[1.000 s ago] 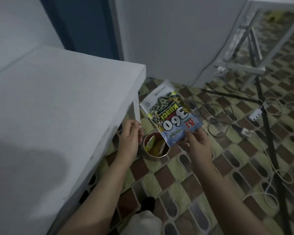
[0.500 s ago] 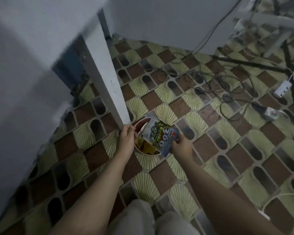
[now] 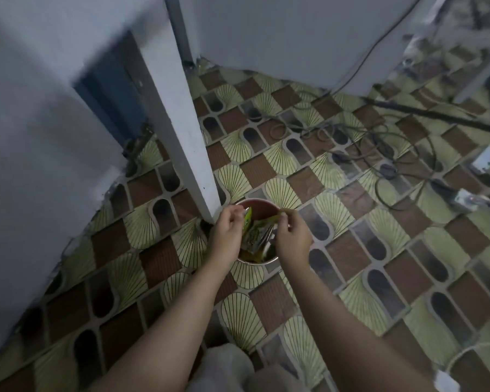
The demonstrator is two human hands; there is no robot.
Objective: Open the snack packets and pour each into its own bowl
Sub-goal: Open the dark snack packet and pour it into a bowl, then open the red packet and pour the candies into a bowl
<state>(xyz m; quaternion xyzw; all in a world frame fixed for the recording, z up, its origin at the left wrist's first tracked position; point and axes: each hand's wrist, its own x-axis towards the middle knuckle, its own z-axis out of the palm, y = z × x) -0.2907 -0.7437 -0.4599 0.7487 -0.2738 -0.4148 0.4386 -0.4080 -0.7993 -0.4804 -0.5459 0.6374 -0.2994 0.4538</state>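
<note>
A round bowl (image 3: 256, 207) with a red inside is sitting on the patterned floor (image 3: 351, 278), touching the foot of the white table leg (image 3: 181, 131). Crumpled green and yellow packets (image 3: 256, 233) are sticking up inside it. The left hand (image 3: 227, 236) is pinching the left edge of a packet, and the right hand (image 3: 292, 239) is pinching its right edge, both over the bowl. The print is too blurry to read. Loose cables (image 3: 379, 148) are lying far right, well apart from the bowl.
</note>
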